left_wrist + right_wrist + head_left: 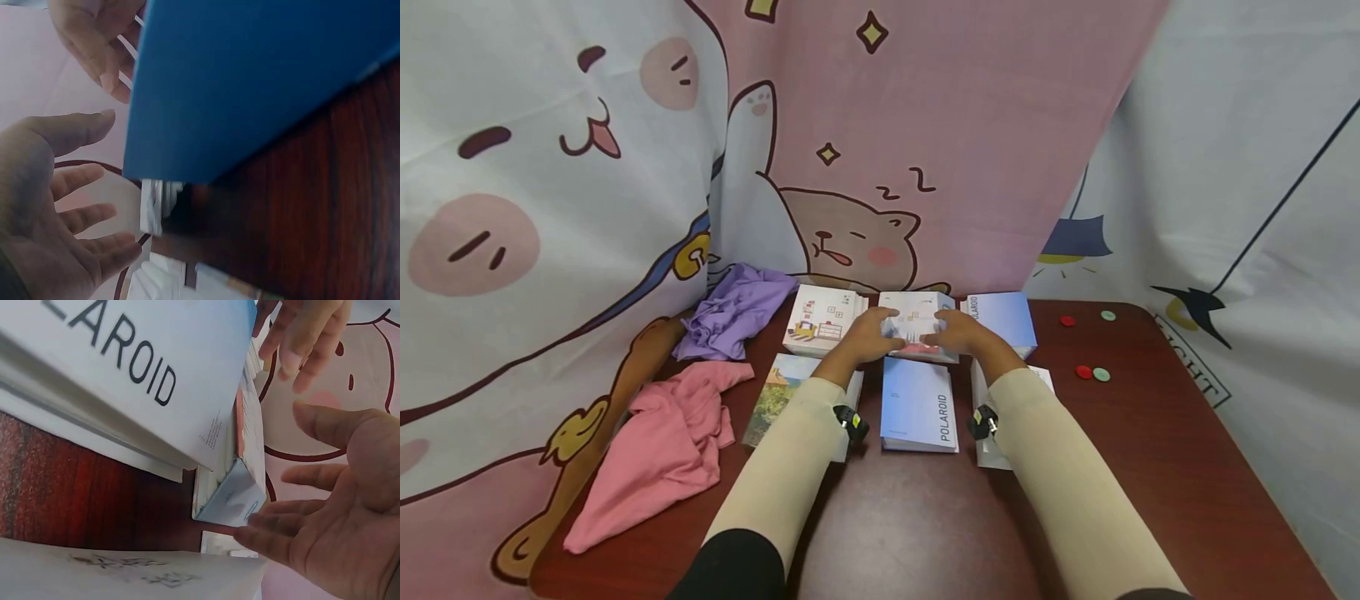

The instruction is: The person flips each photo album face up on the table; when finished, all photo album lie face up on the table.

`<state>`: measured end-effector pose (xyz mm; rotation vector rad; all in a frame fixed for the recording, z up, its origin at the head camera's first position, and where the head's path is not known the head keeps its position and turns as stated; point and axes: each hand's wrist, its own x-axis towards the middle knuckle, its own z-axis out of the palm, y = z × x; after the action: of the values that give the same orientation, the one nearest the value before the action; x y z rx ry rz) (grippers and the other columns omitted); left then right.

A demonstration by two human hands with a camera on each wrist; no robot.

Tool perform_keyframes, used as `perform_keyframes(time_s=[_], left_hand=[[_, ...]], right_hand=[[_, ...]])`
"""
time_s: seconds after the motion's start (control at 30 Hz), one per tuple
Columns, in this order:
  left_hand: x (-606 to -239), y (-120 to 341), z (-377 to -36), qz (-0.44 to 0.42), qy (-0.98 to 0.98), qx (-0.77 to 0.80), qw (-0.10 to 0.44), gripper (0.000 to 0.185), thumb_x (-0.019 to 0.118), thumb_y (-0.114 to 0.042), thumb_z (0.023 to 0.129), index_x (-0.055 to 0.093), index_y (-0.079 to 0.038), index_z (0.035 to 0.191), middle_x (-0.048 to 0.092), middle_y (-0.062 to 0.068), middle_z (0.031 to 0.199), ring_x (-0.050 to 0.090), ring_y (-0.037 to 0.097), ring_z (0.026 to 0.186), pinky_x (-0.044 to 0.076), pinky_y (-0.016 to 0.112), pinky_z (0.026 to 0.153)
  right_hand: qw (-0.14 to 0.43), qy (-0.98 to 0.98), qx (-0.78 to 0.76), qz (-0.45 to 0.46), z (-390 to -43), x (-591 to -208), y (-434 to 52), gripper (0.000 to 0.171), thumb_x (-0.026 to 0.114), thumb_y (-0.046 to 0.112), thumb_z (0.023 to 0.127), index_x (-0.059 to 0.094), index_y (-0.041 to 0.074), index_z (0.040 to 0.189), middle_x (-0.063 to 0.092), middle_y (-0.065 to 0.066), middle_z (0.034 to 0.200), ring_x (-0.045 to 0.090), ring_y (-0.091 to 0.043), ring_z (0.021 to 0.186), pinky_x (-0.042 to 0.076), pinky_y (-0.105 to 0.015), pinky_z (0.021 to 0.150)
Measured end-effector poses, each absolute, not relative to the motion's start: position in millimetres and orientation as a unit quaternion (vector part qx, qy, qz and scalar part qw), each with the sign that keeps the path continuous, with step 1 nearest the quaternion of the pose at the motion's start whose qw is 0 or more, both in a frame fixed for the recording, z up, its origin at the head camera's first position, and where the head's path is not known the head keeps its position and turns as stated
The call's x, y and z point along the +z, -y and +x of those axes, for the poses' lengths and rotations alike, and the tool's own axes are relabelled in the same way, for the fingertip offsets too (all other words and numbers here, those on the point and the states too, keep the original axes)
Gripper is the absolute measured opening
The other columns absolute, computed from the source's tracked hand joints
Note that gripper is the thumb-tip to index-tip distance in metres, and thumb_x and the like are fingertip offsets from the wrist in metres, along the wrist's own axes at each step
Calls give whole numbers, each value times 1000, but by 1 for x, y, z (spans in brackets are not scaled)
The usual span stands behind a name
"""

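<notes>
Both hands hover around the middle back photo album (917,305), which has a white illustrated cover. My left hand (867,337) is at its left side and my right hand (964,332) at its right side. Fingers are spread and relaxed in both wrist views, with nothing gripped. In the right wrist view, fingertips of the right hand (350,515) come close to the album's pale blue spine (230,495); whether they touch is unclear. Directly in front lies a blue-and-white POLAROID album (916,404), its blue cover (250,81) filling much of the left wrist view.
Flanking albums include an illustrated white one (822,317), a blue one (1003,321), a landscape-covered one (775,396) and a partly hidden one (992,454). Purple cloth (737,308) and pink cloth (673,433) lie left. Red discs (1083,372) and green discs (1101,375) lie right.
</notes>
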<state>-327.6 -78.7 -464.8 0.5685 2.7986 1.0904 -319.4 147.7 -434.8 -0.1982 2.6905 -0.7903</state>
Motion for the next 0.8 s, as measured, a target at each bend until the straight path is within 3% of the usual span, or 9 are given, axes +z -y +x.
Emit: perform_keyframes(time_s=[0.2,0.43,0.8], left_hand=[[-470,67,-328,193,-914,352,60,71,78,-31,97,56,-3,158,55,18,165,50,37,156,40,50,130],[-472,63,-325,196,-913,353,64,71,77,-31,98,55,-3,159,54,21,165,49,39,156,39,52,130],[-484,68,-330,212,-918,327,74,75,75,-35,97,52,-6,162,52,19,167,47,38,158,38,52,131]], right_hand=[[190,-940,-275,-66,-321,-439,-148,86,65,45,107,30,-3,170,31,-28,176,29,-49,165,26,-62,135],[192,-938,-277,-77,-322,-444,-150,88,69,50,105,38,-4,166,40,-29,172,39,-49,159,32,-63,132],[155,-951,-262,-62,-323,-444,-152,75,64,27,108,32,0,170,34,-27,175,32,-49,163,28,-63,134]])
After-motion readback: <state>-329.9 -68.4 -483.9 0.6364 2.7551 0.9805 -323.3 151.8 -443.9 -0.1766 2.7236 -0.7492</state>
